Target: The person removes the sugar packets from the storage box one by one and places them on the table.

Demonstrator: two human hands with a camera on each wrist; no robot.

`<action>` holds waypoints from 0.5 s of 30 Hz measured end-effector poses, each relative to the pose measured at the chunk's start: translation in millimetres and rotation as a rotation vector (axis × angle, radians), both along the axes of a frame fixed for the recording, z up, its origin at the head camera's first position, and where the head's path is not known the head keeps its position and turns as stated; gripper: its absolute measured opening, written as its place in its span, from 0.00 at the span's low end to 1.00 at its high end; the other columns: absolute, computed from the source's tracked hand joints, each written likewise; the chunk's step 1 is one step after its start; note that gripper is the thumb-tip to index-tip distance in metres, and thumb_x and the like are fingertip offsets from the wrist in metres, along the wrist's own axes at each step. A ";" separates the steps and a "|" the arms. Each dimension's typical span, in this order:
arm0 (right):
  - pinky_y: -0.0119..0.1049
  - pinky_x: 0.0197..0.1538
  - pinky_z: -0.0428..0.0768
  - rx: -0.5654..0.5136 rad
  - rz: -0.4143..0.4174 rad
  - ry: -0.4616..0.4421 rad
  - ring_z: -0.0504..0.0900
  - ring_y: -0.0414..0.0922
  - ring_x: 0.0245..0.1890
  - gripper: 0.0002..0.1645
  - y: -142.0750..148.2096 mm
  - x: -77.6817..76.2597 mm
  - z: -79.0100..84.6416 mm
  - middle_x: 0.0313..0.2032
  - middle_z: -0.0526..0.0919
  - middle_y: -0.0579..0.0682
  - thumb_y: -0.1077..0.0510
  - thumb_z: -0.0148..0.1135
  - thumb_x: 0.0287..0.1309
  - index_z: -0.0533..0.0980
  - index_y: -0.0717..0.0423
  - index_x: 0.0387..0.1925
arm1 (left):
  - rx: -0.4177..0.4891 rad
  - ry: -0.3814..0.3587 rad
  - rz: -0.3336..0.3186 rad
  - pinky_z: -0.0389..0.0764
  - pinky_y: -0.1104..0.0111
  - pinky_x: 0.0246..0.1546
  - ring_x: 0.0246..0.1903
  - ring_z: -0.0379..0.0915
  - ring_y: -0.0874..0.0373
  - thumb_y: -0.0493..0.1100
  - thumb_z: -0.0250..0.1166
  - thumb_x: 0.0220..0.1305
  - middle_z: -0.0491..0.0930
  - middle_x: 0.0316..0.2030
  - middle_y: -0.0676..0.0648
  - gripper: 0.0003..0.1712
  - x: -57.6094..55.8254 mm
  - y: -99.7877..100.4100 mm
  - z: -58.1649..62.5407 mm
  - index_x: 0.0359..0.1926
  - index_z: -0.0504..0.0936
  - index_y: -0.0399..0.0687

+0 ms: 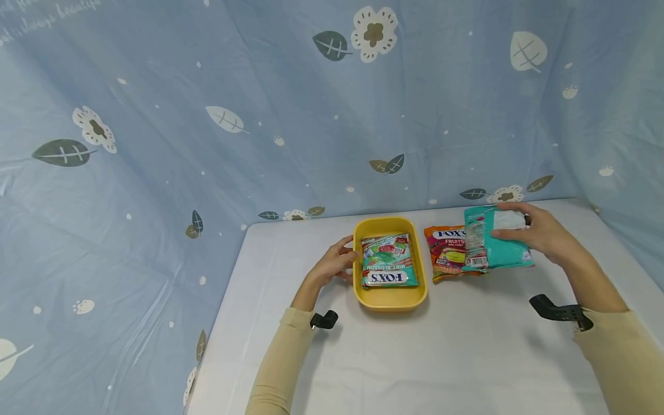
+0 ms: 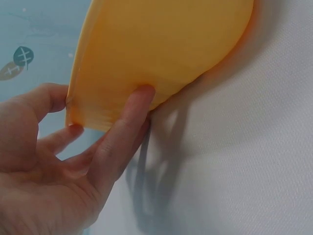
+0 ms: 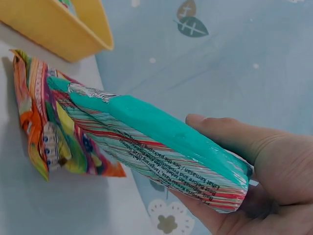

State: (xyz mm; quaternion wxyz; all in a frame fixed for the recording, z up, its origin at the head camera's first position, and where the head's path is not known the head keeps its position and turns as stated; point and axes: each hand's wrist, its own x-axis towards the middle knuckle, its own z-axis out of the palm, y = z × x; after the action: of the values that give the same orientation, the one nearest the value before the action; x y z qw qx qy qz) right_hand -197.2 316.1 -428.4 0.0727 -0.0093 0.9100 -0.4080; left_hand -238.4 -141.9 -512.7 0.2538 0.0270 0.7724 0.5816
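Note:
My left hand (image 1: 334, 264) holds the left side of a yellow plastic tray (image 1: 390, 301). In the left wrist view its fingers (image 2: 54, 93) touch the rim and outer wall. Inside the tray lies a green Fox's Mint Blossom candy bag (image 1: 388, 262). My right hand (image 1: 544, 230) grips a turquoise candy bag (image 1: 503, 251) by its right part, back label showing. That bag is tilted above the table and overlaps a red-and-orange Fox's Fruits candy bag (image 1: 443, 253). The right wrist view shows the turquoise bag (image 3: 161, 142) edge-on, between thumb and fingers.
A white cloth-covered table (image 1: 430, 357) lies under everything. Behind it and at the sides hangs a blue curtain (image 1: 290, 115) printed with leaves and flowers. Black camera mounts (image 1: 557, 310) sit on both wrists.

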 end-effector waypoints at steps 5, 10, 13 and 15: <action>0.32 0.29 0.84 0.004 -0.018 0.015 0.74 0.33 0.33 0.50 9.1 1.8 -1.7 0.57 0.70 0.72 0.42 0.67 0.59 0.56 0.61 0.73 | 0.008 0.000 -0.002 0.89 0.50 0.37 0.46 0.83 0.48 0.48 0.59 0.70 0.71 0.62 0.38 0.36 0.4 -0.5 -0.3 0.75 0.56 0.65; 0.34 0.28 0.85 -0.005 -0.035 0.000 0.76 0.32 0.31 0.51 16.0 2.4 -4.4 0.56 0.70 0.72 0.42 0.66 0.59 0.55 0.62 0.73 | 0.006 0.000 -0.003 0.89 0.53 0.34 0.46 0.83 0.49 0.47 0.59 0.70 0.71 0.61 0.39 0.36 0.5 0.0 0.7 0.75 0.57 0.66; 0.35 0.27 0.85 -0.003 -0.051 -0.011 0.76 0.34 0.31 0.52 20.4 2.3 -8.1 0.56 0.69 0.72 0.42 0.66 0.59 0.53 0.62 0.73 | 0.006 0.004 -0.005 0.89 0.54 0.34 0.46 0.83 0.49 0.47 0.59 0.70 0.71 0.60 0.39 0.36 0.5 0.5 1.3 0.75 0.56 0.65; 0.35 0.28 0.85 -0.006 -0.060 -0.014 0.77 0.35 0.31 0.52 23.2 2.0 -10.7 0.55 0.70 0.73 0.42 0.66 0.59 0.53 0.62 0.73 | 0.007 0.008 -0.008 0.89 0.52 0.34 0.45 0.83 0.50 0.47 0.59 0.70 0.71 0.60 0.38 0.37 0.5 0.8 1.5 0.75 0.56 0.64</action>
State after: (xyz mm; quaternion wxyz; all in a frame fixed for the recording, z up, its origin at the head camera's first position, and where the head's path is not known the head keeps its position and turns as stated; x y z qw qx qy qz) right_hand -195.2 339.3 -439.1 0.0668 0.0209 0.9081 -0.4129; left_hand -237.9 -141.1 -511.2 0.2530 0.0333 0.7711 0.5833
